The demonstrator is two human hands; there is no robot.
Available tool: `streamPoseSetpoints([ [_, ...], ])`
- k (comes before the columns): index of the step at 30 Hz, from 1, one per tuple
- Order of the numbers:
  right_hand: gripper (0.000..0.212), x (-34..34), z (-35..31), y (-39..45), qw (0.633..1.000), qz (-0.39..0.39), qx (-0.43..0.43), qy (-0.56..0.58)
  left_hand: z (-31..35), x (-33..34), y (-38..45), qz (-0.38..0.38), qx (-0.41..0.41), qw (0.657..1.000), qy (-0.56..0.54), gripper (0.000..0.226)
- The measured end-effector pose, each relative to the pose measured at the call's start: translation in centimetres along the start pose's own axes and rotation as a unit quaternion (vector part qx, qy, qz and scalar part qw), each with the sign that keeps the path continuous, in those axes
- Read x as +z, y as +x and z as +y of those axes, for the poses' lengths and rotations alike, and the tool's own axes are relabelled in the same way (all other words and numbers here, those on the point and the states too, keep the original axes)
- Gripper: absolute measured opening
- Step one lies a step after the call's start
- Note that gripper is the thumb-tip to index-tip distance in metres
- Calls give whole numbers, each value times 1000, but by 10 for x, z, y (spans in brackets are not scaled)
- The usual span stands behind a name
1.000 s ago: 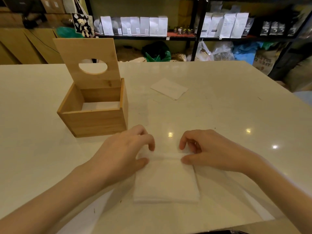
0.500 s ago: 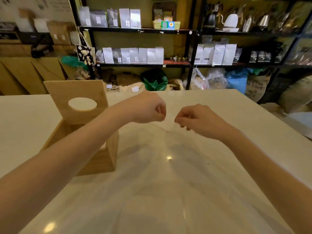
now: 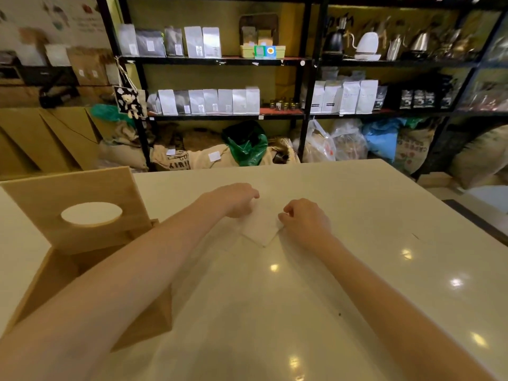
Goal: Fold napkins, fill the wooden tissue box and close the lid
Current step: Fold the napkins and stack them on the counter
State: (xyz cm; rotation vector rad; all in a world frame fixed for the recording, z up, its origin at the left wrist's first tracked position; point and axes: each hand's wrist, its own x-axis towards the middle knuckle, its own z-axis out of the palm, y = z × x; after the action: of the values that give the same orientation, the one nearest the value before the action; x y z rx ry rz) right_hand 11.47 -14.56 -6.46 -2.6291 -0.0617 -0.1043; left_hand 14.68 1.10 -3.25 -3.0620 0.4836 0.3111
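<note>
A small white napkin (image 3: 259, 226) lies flat far out on the white table (image 3: 371, 243), one corner pointing towards me. My left hand (image 3: 236, 200) rests curled on its upper left edge. My right hand (image 3: 305, 221) pinches its right corner. The wooden tissue box (image 3: 148, 320) stands at the left, under my left forearm, which hides most of its inside. Its lid (image 3: 82, 193), with an oval hole, stands upright at the back of the box.
Black shelves (image 3: 305, 111) with white bags, kettles and jars stand beyond the table's far edge. Sacks and plastic bags lie on the floor below them. The table's right edge runs diagonally at the right.
Both hands left the napkin they were folding near me, rose pinched together, then reached forward and down onto the far napkin. The view tilted up; the near napkin is out of sight.
</note>
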Motion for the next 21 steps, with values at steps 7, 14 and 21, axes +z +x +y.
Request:
streamPoseSetpoints([
  [7, 20, 4, -3, 5, 999, -14, -24, -22, -1, 3, 6, -12, -7, 1000, 24, 40],
  [14, 15, 2, -2, 6, 999, -29, -9, 40, 2, -2, -2, -15, -15, 999, 24, 33],
  [21, 11, -24, -2, -5, 972, -51, -17, 229, 14, -26, -24, 32, 6, 999, -19, 30],
])
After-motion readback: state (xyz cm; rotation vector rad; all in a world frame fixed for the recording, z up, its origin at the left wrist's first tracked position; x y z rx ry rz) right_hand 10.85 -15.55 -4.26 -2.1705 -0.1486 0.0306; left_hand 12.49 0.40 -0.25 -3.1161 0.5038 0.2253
